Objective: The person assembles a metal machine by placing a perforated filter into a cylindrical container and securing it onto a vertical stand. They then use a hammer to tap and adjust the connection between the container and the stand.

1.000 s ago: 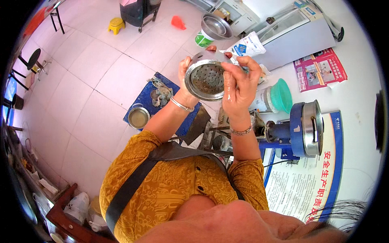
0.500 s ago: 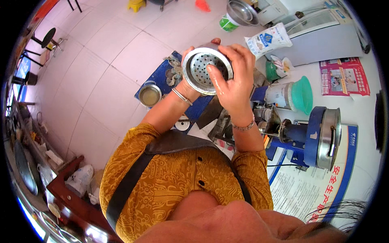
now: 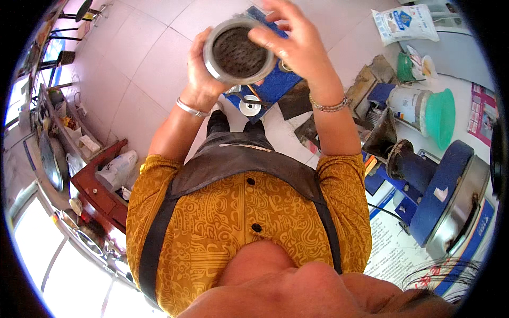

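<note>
I hold a round metal sieve [image 3: 237,51] with a dark perforated mesh up in front of me, its open face toward the camera. My left hand [image 3: 203,79] grips its rim from the left and underneath. My right hand [image 3: 289,42] rests on the right rim, fingers spread over the edge. Both wrists carry thin metal bracelets. Below the sieve, on the tiled floor, lies a blue mat [image 3: 270,87] with a small round metal piece [image 3: 249,105] on it.
A blue motor-driven machine [image 3: 450,196] with a dark funnel [image 3: 383,135] stands at the right. A white bucket with a green lid [image 3: 424,108] and a white bag [image 3: 405,22] lie beyond it. A red-brown wooden stand [image 3: 101,188] sits at the left.
The view has tilted down, so my body fills more of the picture. The sieve stays in both hands, now nearer and higher in view, with my right hand slid onto its right rim.
</note>
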Demonstrator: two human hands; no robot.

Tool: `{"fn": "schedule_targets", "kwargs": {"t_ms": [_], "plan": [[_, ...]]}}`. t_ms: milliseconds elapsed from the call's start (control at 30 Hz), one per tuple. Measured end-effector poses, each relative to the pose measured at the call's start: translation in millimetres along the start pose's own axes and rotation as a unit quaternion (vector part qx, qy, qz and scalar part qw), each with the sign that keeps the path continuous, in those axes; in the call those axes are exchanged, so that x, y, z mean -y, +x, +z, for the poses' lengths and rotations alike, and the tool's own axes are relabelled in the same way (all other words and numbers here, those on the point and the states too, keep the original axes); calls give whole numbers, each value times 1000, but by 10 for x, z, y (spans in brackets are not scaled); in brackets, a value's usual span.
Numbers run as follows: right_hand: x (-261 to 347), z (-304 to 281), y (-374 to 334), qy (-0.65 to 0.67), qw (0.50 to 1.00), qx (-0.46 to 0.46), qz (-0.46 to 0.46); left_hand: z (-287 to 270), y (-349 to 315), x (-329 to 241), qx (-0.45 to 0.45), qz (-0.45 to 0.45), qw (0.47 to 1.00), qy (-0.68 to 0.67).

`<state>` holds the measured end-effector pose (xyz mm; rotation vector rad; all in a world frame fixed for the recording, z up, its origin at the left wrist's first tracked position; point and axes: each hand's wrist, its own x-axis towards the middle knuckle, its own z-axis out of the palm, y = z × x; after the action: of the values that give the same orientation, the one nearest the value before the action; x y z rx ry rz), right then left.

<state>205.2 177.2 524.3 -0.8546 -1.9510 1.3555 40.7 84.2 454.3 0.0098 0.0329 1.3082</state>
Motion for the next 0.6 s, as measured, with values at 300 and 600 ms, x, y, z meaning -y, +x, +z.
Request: {"fn": "schedule_targets", "kwargs": {"t_ms": [300, 600], "plan": [[-2645, -405, -802, 125, 927, -204, 288, -875, -961, 12, -78, 20, 996, 31], [-4507, 227, -1014, -166, 895, -125, 395, -1417, -1283, 84, -253, 44, 966, -41]]}}
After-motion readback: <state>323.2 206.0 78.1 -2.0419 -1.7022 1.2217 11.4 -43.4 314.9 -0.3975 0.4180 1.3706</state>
